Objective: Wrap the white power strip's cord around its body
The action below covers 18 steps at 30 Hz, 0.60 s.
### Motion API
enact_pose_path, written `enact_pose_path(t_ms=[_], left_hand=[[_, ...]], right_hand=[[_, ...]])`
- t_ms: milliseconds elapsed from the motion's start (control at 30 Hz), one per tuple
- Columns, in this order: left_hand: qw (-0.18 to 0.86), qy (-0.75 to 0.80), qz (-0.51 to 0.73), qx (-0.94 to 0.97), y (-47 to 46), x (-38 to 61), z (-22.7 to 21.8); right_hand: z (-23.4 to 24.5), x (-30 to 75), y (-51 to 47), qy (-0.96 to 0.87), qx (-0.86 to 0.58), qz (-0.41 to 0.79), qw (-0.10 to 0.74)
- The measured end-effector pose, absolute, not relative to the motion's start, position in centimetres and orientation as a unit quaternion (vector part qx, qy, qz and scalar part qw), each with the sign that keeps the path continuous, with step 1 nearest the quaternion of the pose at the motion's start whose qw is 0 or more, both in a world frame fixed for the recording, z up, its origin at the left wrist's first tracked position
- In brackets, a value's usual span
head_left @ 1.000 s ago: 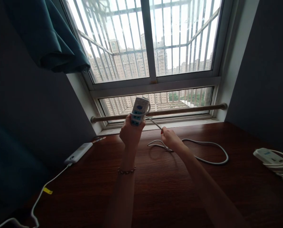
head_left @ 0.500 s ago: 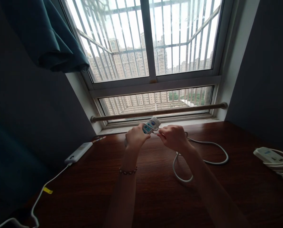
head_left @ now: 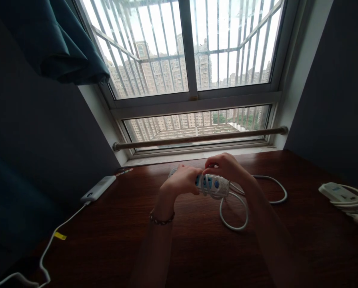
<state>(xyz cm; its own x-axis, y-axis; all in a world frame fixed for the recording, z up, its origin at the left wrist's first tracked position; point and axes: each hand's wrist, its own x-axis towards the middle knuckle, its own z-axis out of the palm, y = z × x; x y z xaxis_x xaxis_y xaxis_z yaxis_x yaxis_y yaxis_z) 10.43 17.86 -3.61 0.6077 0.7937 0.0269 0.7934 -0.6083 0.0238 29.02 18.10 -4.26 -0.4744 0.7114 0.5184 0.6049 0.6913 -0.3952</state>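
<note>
A white power strip [head_left: 223, 187] with blue sockets lies crosswise in front of me, gripped around its middle by my left hand [head_left: 183, 179]. Turns of its white cord [head_left: 207, 185] wrap round the strip's body. Just above the strip, my right hand [head_left: 225, 166] is closed, thumb and fingers pinched at the cord beside my left fingertips. From the strip's right end the rest of the cord [head_left: 238, 229] runs out in loose loops over the dark wooden tabletop [head_left: 193, 240], passing beneath my right forearm.
On the left lies a white power bank [head_left: 98, 189] with a white cable [head_left: 60, 229] bearing a yellow tag. Another white power strip [head_left: 339, 192], its cord wound round, sits at the far right. A rail [head_left: 199, 139] crosses before the barred window; a blue curtain [head_left: 59, 48] hangs upper left.
The power strip has swung from tilted upward to nearly level and come lower, showing more sockets and wound cord. My right hand has moved from beside its end to above it.
</note>
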Motion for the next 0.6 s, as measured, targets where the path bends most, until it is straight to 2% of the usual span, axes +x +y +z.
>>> enact_pose_path(t_ms=[333,467,600], left_hand=[[0.117,0.29,0.113,0.943,16.3,9.7,-1.8],[0.166,0.303,0.194,0.918,15.8,9.5,-1.3],[0.241,0.321,0.299,0.866,16.4,10.1,-1.8]], right_hand=[[-7.0,29.5,21.4,-0.787,-0.292,0.386,0.383],[-7.5,28.5,21.5,-0.734,-0.289,0.44,0.428],[-8.0,27.3,21.7,-0.695,-0.318,0.436,0.474]])
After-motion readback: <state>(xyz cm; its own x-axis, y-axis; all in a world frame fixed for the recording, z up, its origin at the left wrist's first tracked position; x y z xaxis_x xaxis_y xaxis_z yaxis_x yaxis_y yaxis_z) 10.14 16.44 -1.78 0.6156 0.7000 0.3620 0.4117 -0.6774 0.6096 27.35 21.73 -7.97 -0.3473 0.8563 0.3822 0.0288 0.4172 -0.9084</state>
